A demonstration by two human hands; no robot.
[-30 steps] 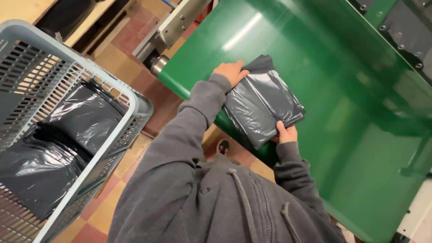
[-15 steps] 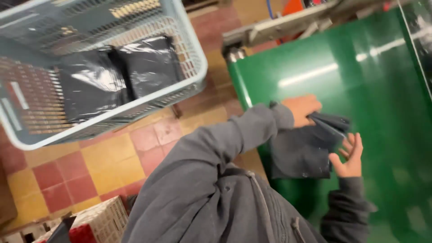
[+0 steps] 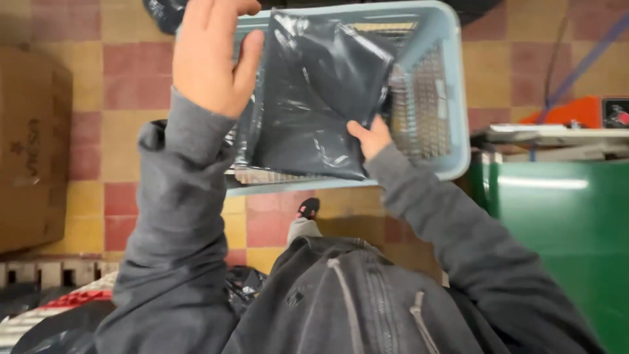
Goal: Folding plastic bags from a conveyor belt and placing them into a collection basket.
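Head view: a dark grey plastic mailer bag (image 3: 321, 98) is held flat above a light blue mesh basket (image 3: 452, 105). The bag's left edge is pinched by the left hand (image 3: 213, 56), thumb against the film. Its lower right corner is gripped by the right hand (image 3: 370, 137). A green conveyor surface (image 3: 563, 242) is seen at the right, a cardboard box (image 3: 33, 144) at the left, on a tiled floor (image 3: 131, 65).

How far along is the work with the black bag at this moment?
Done: the black bag is off the green belt and up over the blue basket. In hand: the left hand and right hand both have a grip on it. Left: it is not yet down inside the basket.
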